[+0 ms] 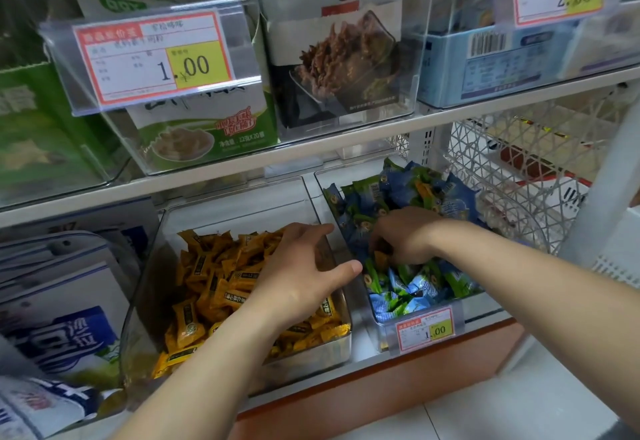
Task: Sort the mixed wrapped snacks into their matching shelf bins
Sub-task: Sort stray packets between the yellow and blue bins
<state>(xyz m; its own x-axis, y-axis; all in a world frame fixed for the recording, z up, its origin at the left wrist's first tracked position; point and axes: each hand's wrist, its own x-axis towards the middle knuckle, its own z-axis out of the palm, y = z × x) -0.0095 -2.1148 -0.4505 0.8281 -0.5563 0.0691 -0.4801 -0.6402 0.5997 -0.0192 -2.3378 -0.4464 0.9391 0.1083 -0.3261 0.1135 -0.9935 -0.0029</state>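
Observation:
Two clear plastic bins stand side by side on the lower shelf. The left bin [145, 287] holds several yellow wrapped snacks [207, 287]. The right bin [367, 315] holds several blue and green wrapped snacks [415, 194], with a few yellow ones mixed in. My left hand [304, 273] hovers over the right side of the yellow bin, fingers spread and relaxed, thumb reaching toward the divide. My right hand [405, 235] is dug into the blue and green pile, fingers curled down around a yellow wrapped snack [381, 258].
A price tag reading 1.00 [426, 330] hangs on the right bin's front. The upper shelf [311, 152] carries clear bins with boxed goods and price tags. A white wire basket [519, 176] stands to the right, blue and white cartons [62, 301] to the left.

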